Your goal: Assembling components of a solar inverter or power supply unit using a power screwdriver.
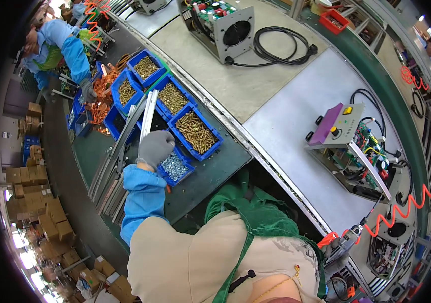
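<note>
My left hand (156, 147), in a grey glove, is closed around the lower end of a pale metal strip (149, 112). That strip slants over the blue parts bins. Just below the hand sits a small blue bin of silver nuts or washers (174, 167); a blue bin of brass-coloured screws (195, 132) stands to its right. At the lower right, my right hand (332, 249), gloved and partly hidden, grips a power screwdriver (349, 239) on a coiled orange hose. The tool's tip points toward an opened machine (349, 151) with a purple-edged panel and exposed circuit boards.
More metal strips (112, 187) lie left of the bins. Copper-coloured parts (105, 91) are heaped farther off, near a co-worker in blue sleeves (74, 53). Another opened machine (225, 33) with a black cable stands on the far bench. Cardboard boxes (54, 217) are stacked at left.
</note>
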Demonstrator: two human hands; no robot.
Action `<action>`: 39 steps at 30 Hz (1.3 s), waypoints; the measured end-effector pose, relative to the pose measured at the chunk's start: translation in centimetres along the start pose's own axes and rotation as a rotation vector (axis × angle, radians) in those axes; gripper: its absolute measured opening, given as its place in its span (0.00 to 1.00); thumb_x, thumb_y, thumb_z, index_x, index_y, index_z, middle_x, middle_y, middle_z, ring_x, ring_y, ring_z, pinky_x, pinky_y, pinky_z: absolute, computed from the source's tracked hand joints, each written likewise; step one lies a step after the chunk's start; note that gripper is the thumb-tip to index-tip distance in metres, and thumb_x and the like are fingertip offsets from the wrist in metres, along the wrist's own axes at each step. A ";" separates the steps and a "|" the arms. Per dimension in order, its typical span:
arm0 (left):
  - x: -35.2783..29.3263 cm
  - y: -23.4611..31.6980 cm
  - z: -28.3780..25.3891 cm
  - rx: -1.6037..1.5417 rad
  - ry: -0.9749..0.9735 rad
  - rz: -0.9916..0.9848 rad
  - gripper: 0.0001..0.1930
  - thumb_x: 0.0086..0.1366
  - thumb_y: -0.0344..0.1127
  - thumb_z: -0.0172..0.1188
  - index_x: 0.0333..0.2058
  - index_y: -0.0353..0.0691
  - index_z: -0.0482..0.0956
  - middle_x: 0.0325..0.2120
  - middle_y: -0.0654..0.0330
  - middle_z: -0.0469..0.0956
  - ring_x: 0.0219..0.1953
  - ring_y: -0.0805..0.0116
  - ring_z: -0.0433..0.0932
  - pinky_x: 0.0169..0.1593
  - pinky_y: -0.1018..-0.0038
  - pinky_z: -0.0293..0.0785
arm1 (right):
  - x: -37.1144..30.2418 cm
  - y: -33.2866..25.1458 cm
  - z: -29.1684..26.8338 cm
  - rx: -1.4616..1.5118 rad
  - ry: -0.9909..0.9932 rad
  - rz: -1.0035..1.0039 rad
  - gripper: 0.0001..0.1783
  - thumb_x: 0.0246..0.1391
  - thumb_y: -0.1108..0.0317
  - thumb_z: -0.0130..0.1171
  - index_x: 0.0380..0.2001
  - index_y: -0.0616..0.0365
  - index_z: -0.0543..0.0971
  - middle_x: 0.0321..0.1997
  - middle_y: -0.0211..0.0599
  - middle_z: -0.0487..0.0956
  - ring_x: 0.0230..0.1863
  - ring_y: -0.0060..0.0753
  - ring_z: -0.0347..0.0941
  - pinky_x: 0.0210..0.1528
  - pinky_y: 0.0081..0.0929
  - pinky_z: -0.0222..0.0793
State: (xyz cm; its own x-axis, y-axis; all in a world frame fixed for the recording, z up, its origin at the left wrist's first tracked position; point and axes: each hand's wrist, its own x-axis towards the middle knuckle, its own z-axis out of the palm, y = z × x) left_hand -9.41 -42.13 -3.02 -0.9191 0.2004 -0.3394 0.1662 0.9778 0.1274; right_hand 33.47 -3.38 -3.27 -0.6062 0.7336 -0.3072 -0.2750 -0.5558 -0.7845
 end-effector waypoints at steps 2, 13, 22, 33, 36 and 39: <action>-0.3 -0.4 0.1 0.126 -0.108 -0.213 0.09 0.54 0.39 0.56 0.33 0.48 0.82 0.37 0.57 0.81 0.39 0.55 0.79 0.45 0.62 0.75 | 0.3 0.5 -0.2 -0.009 -0.002 -0.003 0.30 0.51 0.51 0.60 0.46 0.67 0.68 0.30 0.39 0.74 0.17 0.25 0.70 0.25 0.28 0.75; -1.1 -3.5 7.5 0.153 0.199 -0.145 0.09 0.55 0.37 0.59 0.36 0.47 0.81 0.36 0.57 0.76 0.39 0.53 0.78 0.42 0.60 0.75 | -0.1 0.6 -2.5 -0.009 -0.009 -0.021 0.31 0.51 0.50 0.61 0.47 0.65 0.69 0.32 0.40 0.75 0.17 0.26 0.68 0.24 0.28 0.72; -1.7 0.8 5.1 -0.499 0.651 -0.009 0.09 0.62 0.35 0.56 0.37 0.36 0.78 0.26 0.59 0.78 0.28 0.67 0.75 0.33 0.73 0.71 | -0.1 -1.5 0.7 -0.033 0.010 0.034 0.41 0.43 0.50 0.66 0.56 0.57 0.62 0.31 0.40 0.74 0.18 0.30 0.73 0.25 0.34 0.79; -6.0 47.3 0.8 -0.778 -0.180 1.458 0.10 0.55 0.30 0.59 0.36 0.35 0.80 0.30 0.59 0.81 0.32 0.71 0.78 0.38 0.75 0.74 | -0.8 -4.0 2.8 0.036 0.069 0.103 0.54 0.40 0.57 0.64 0.69 0.39 0.47 0.30 0.41 0.73 0.20 0.30 0.74 0.26 0.30 0.79; -4.7 53.1 1.1 -0.398 -0.253 1.521 0.10 0.53 0.30 0.61 0.36 0.38 0.82 0.30 0.58 0.82 0.32 0.70 0.79 0.39 0.73 0.74 | -0.9 -3.9 2.8 0.022 0.053 0.117 0.55 0.39 0.57 0.64 0.69 0.38 0.46 0.31 0.42 0.72 0.19 0.31 0.73 0.26 0.29 0.78; -3.9 56.4 1.6 -0.162 -0.520 1.500 0.12 0.51 0.30 0.62 0.37 0.40 0.84 0.30 0.58 0.83 0.33 0.69 0.80 0.40 0.73 0.74 | -0.9 -3.8 2.7 0.014 0.032 0.133 0.56 0.38 0.58 0.64 0.69 0.39 0.45 0.32 0.43 0.72 0.20 0.31 0.74 0.26 0.28 0.77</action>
State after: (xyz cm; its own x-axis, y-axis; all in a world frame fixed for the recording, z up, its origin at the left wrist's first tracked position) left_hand 4.13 12.28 4.00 0.2569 0.9628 -0.0834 0.6979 -0.1251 0.7052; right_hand 33.03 -2.96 1.40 -0.6141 0.6649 -0.4253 -0.2042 -0.6543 -0.7281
